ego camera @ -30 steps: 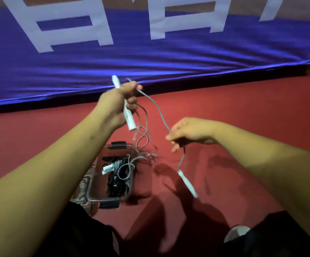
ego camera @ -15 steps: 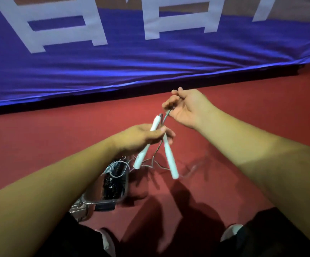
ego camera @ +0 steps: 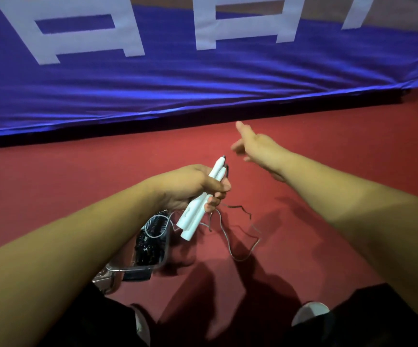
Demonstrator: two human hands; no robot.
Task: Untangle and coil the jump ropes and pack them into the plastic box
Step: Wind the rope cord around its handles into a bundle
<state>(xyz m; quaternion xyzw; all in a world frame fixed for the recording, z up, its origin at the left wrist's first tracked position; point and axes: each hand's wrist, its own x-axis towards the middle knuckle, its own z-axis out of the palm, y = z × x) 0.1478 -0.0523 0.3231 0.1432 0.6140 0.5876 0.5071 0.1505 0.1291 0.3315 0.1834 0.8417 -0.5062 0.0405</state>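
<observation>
Head view: we look down along two bare forearms over a red floor (ego camera: 340,151). A blue banner (ego camera: 203,83) with large white letters lies in folds across the top.

The left hand (ego camera: 190,186) is near the middle. Its grip is clenched round the two white handles (ego camera: 196,211) of a jump rope, held side by side. They slant from upper right to lower left. Their narrow tips stick out above the fist and their wider ends hang below it.

The thin grey cord (ego camera: 240,246) of this rope leaves the handle tips, runs down past the fingers and falls onto the floor. There it lies in loose, wavy bends to the right of the box, not coiled. One pale loop of it reaches left over the box's open top.

The plastic box (ego camera: 164,256) is clear and sits on the floor just below the left wrist, partly hidden by the forearm. Inside it we see a dark bundle (ego camera: 150,244), probably a black rope already packed, though the view is too dim to be sure.

The right hand (ego camera: 258,149) is raised above and to the right of the left hand, apart from it. It is blurred. One finger points up and away, and the grip seems released, with nothing in it.

At the bottom edge we see dark trouser legs and the pale toe of a shoe (ego camera: 310,311).
</observation>
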